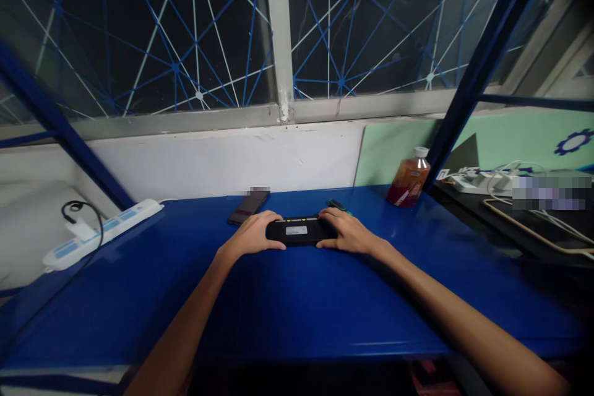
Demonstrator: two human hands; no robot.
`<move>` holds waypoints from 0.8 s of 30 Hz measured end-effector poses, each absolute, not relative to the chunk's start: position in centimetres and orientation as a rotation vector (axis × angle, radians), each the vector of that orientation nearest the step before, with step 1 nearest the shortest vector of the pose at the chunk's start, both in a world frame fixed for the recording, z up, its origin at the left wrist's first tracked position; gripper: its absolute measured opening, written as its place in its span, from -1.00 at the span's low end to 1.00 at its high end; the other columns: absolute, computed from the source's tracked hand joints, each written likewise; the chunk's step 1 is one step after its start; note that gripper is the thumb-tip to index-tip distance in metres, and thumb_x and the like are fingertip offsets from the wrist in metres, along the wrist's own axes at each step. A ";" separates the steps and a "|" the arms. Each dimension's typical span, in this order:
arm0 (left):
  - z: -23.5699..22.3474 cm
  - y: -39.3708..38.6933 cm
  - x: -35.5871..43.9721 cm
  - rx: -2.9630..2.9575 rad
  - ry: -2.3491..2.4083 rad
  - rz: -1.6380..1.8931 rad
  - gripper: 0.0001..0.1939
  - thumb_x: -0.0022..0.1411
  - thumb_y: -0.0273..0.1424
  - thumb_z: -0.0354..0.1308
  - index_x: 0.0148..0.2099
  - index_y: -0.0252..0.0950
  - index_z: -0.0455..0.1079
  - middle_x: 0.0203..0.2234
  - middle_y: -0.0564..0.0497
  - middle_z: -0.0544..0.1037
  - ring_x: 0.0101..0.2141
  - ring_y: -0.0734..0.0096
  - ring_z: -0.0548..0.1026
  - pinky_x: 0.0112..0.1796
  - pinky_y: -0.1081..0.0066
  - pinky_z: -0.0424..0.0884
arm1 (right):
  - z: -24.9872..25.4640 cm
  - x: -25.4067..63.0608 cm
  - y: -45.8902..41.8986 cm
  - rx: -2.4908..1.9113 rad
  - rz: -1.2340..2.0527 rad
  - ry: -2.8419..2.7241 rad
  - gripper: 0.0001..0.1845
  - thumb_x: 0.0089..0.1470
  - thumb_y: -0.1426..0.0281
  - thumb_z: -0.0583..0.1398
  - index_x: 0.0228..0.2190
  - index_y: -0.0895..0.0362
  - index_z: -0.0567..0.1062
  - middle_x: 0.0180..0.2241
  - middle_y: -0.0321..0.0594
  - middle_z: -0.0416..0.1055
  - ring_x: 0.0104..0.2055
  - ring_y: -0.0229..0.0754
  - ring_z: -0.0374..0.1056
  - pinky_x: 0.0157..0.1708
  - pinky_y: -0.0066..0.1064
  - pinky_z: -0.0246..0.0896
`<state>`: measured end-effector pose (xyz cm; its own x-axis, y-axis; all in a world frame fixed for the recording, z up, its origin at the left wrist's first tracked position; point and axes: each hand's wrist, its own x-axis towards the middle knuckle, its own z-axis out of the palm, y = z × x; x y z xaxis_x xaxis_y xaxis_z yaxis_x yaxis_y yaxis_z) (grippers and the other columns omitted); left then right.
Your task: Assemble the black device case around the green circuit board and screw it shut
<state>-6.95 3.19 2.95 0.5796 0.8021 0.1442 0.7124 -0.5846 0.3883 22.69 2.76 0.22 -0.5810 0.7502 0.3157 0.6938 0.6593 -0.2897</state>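
A flat black rectangular case (297, 234) with a white label and small yellow marks along its far edge lies on the blue table between my hands. My left hand (255, 234) grips its left end, thumb on the near side and fingers on the far side. The right end is held the same way by my right hand (346, 232). Just behind my left hand lies a dark phone (249, 205). Beyond my right fingers is a small dark and green object (340, 206), partly hidden by the hand, so its kind is unclear.
On the blue table (297, 309), a white power strip (104, 234) with a black cable lies at the left. A bottle of reddish-brown drink (409, 179) stands at the back right. Blue frame posts rise on both sides. Chargers and white cables (510, 182) crowd a dark surface at far right.
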 end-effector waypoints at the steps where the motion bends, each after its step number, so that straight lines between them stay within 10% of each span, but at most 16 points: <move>1: 3.0 3.2 -6.9 2.522 1.247 0.440 -0.35 -0.03 -0.01 0.28 0.07 -0.19 0.35 0.00 -0.09 0.44 -0.05 0.05 0.43 -0.05 0.15 0.34 | 0.2 22.7 2.8 -1.134 0.203 -2.467 -0.27 -0.05 -0.04 0.25 0.01 0.19 0.35 0.05 0.10 0.32 0.06 0.11 0.30 0.00 -0.05 0.24; 24: 2.9 3.2 -6.7 2.551 1.269 0.372 -0.35 0.06 0.05 0.19 0.14 -0.14 0.38 0.06 -0.09 0.39 -0.03 0.03 0.41 -0.02 0.15 0.32 | 0.1 22.6 3.1 -1.132 0.050 -2.454 -0.34 -0.10 0.00 0.31 -0.09 0.20 0.42 -0.03 0.07 0.41 0.05 0.12 0.30 0.08 -0.03 0.13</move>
<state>-6.75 3.23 2.88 0.5841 0.8043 0.1091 0.7357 -0.5814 0.3474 22.63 3.10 0.14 -0.5708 0.7325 0.3710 0.7168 0.6649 -0.2099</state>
